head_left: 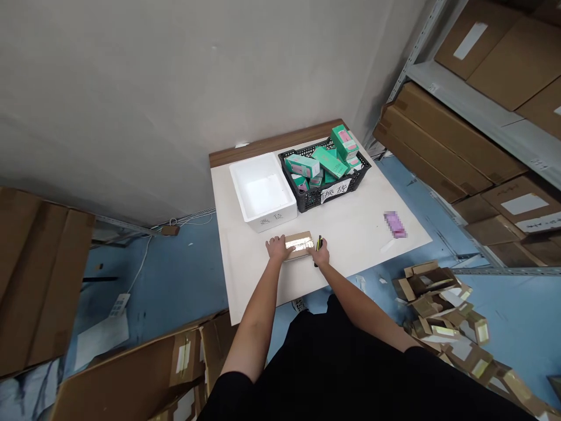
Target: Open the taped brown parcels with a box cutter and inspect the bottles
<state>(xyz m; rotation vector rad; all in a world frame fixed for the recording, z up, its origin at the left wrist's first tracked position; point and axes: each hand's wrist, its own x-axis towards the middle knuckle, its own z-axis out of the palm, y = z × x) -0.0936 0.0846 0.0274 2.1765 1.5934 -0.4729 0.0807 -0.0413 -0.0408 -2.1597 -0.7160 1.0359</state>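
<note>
A small brown cardboard box (300, 244) with shiny tape along its top lies on the white table (359, 228) near the front edge. My left hand (277, 247) rests against the box's left end, fingers closed on it. My right hand (321, 252) is at the box's right end and grips a black and yellow tool (318, 244), like a utility knife, next to the box.
Behind the box stand an open white foam box (263, 193) and a black basket (326, 175) of green cartons. A blurred pink item (395, 225) lies at the table's right. Flattened cardboard litters the floor (447, 316); shelves of cartons (473, 117) rise at the right.
</note>
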